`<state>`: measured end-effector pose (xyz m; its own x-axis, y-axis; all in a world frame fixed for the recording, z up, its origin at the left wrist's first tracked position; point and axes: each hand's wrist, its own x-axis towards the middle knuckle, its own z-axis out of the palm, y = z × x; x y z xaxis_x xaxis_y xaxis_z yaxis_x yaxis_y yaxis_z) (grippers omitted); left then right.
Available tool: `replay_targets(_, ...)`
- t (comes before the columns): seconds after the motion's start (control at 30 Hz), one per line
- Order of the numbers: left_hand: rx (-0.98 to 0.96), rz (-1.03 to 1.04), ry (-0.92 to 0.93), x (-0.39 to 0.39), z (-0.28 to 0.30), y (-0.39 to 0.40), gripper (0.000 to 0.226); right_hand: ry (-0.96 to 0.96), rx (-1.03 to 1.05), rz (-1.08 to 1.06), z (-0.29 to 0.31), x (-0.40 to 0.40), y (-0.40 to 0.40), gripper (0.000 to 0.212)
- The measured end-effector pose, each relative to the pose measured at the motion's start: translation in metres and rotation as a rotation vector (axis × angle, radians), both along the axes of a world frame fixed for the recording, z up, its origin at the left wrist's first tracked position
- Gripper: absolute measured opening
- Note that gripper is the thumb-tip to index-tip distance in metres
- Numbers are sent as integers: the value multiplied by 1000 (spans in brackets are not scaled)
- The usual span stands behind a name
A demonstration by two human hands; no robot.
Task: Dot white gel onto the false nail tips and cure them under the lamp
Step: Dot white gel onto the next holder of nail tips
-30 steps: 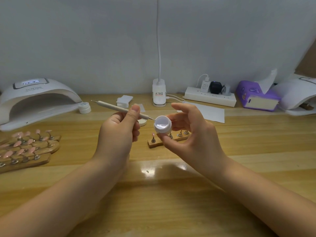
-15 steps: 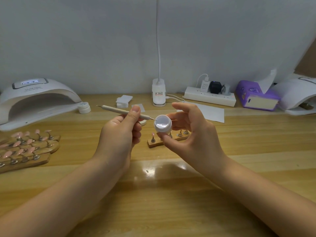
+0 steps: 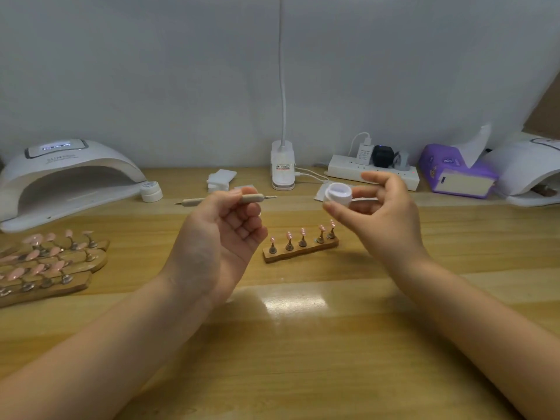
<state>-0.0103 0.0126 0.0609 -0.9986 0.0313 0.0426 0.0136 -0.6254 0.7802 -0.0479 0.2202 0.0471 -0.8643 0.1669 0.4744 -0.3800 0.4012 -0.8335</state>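
Left hand (image 3: 218, 237) pinches dotting pen (image 3: 225, 200); right hand (image 3: 378, 219) holds open gel pot (image 3: 338, 192), apart. Nail tips (image 3: 303, 236) on wooden stand between hands, lamp (image 3: 65, 174) far left. Likely loading gel; next: steady tip down onto nails.

- I have one view only, a wide-angle camera worn on the person's head, so no second view shares any part of the scene
- It looks forward and down across the wooden table (image 3: 303, 344) toward the pale wall (image 3: 181, 71) at the back
- Both forearms come in from the bottom corners, with the left hand (image 3: 218, 237) and right hand (image 3: 385, 219) close to the lens, near mid-frame
- The nail stand (image 3: 300, 251) sits just beyond them, near the centre
- The curing lamp (image 3: 66, 177) lies toward the left edge, the tissue pack (image 3: 454, 174) toward the right, both bowed by the lens
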Motion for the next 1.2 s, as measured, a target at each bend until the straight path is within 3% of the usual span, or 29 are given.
replay_targets(0.17, 5, -20, 7, -3, -5, -2, 32, -114, 128, -138, -15, -21, 28, 73)
replay_targets(0.37, -114, 44, 40, -9, -17, -8, 29, -257, 254, -150, -35, -34, 39, 74)
replay_targets(0.53, -159, 61, -38, -16, -25, -12, 22, -315, 284, -109, -38, -36, 39, 67)
replay_targets(0.6, -165, 84, -59, -17, -28, -11, 22, -272, 368, -163, -35, -33, 35, 64)
replay_targets(0.7, -183, 124, -83, -17, -29, -12, 24, 97, 611, -273, -25, -21, 23, 42)
replay_targets(0.8, -199, 115, -85, -16, -28, -12, 28, 379, 687, -173, -15, -1, 2, 15)
replay_targets(0.83, -201, 108, -83, -15, -28, -11, 29, 386, 699, -101, -15, 6, -7, 9)
replay_targets(0.93, -214, 101, -64, -12, -28, -8, 31, 262, 728, 58, -21, 23, -31, 16)
replay_targets(1.2, -270, 189, -4, 2, -27, 6, 15, 136, 807, 117, -27, 25, -31, 17)
